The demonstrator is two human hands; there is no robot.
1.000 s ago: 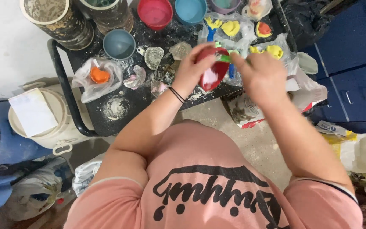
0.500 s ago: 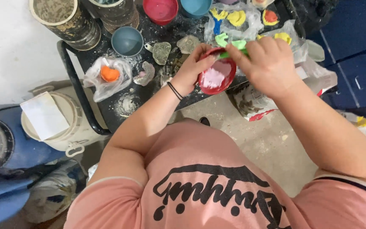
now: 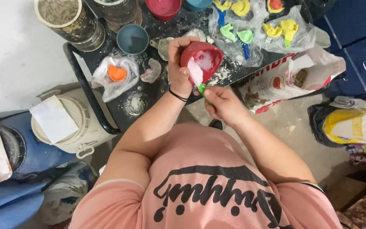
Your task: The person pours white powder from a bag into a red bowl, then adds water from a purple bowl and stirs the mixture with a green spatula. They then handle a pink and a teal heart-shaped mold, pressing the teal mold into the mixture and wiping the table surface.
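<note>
My left hand [image 3: 178,68] grips a red rubber mixing bowl [image 3: 206,57], tilted toward me, with white paste inside it. My right hand [image 3: 223,104] holds a green-handled spatula [image 3: 198,78] whose white-coated blade reaches into the bowl. A black band sits on my left wrist. Both hands are above the near edge of a black, powder-dusted tray table [image 3: 149,97].
On the table stand a grey-blue bowl [image 3: 132,39], a pink bowl [image 3: 163,7], two dirty tubs [image 3: 66,19], plaster casts [image 3: 151,71], and bags of coloured trays [image 3: 250,29] and an orange piece [image 3: 116,73]. A powder sack [image 3: 291,78] lies right; a white bucket [image 3: 64,127] left.
The bowl has swung from upright to tilted toward me. My right hand dropped from above the bowl to below it, the spatula now scraping inside. The view shifted slightly.
</note>
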